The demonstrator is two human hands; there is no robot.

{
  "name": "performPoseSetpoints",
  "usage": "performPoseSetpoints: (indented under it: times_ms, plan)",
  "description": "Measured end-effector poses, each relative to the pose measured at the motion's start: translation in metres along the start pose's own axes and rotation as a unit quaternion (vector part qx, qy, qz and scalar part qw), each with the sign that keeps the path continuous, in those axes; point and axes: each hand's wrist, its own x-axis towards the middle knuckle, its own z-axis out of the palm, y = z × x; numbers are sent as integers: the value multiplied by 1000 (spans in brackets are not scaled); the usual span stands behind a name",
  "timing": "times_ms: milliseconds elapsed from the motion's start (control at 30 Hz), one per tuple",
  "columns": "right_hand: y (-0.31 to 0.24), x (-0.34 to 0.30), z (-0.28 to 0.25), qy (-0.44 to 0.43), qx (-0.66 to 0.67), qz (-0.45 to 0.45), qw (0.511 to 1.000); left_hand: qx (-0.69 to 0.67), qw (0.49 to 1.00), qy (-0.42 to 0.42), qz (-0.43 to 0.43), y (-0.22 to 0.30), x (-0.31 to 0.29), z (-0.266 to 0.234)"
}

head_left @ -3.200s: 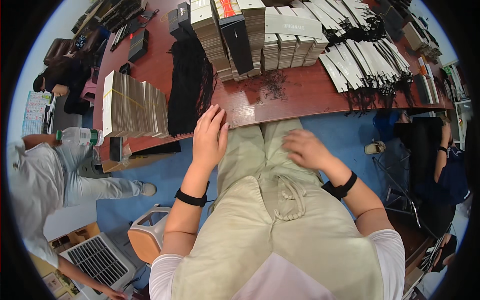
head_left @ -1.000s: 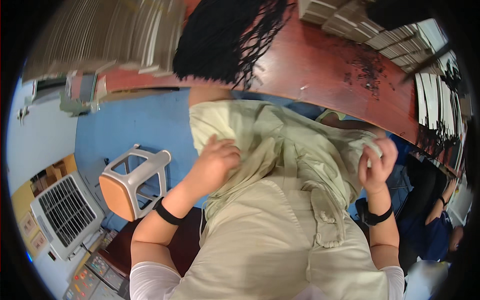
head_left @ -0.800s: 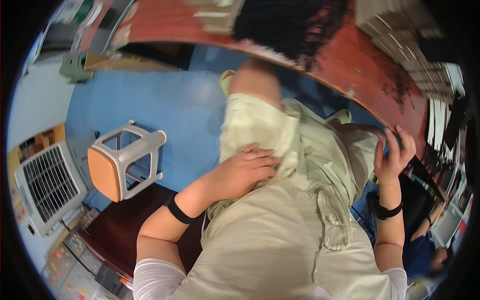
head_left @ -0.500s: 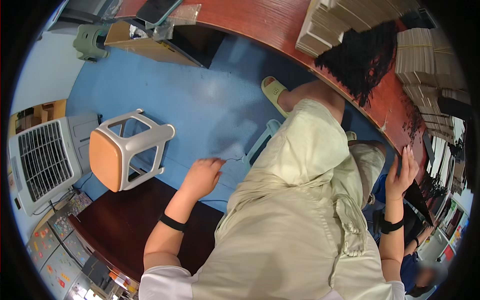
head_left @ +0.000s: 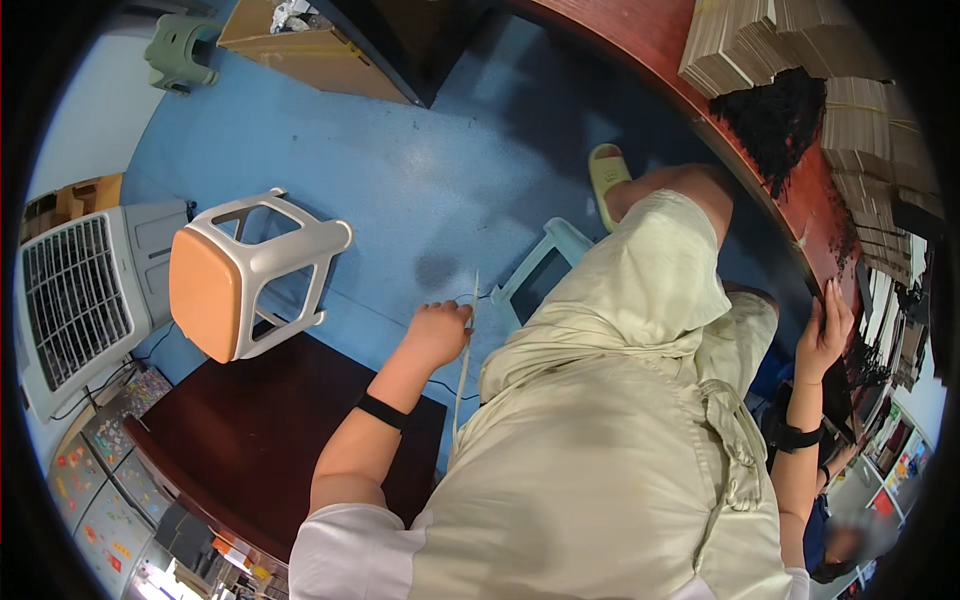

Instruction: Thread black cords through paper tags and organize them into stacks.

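In the head view, we are now leaning down to our left: our left hand [head_left: 438, 333], which was pressing on our lap 1 second ago, is pinching a thin pale strip [head_left: 465, 365] hanging at 7 o'clock of centre, over the blue floor [head_left: 400, 170]. Our right hand [head_left: 826, 330], fingers spread, is resting on the red table's edge [head_left: 790, 225] at 3 o'clock. We are judging the strip as just picked up. A tipped stool [head_left: 235, 275] is lying at 9 o'clock.

1. You have two hands in view: the left hand [head_left: 438, 332] and the right hand [head_left: 826, 330].
2. You wear two black wristbands, one on each wrist.
3. Three stools stand on the blue floor: an orange-seated stool [head_left: 235, 280] tipped over, a pale blue stool [head_left: 540, 275], and a green stool [head_left: 180, 50].
4. One white fan heater [head_left: 80, 295].
5. One yellow-green slipper [head_left: 606, 175].
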Motion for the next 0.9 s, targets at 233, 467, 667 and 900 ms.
performPoseSetpoints:
  times_ms: [233,467,667,900]
  plan:
    - [0,-4,1,10,2,11,1000,24,988,-137,-66,6,-27,2]
    - [-3,-9,4,44,-12,5,999,-25,1000,-2,-3,2,-4,-10]
    - [-5,-5,7,39,-27,4,999,43,998,52,19,-10,12,-72]
    - [-4,-8,9,45,-51,-10,998,-5,977,213,14,-24,11,-131]
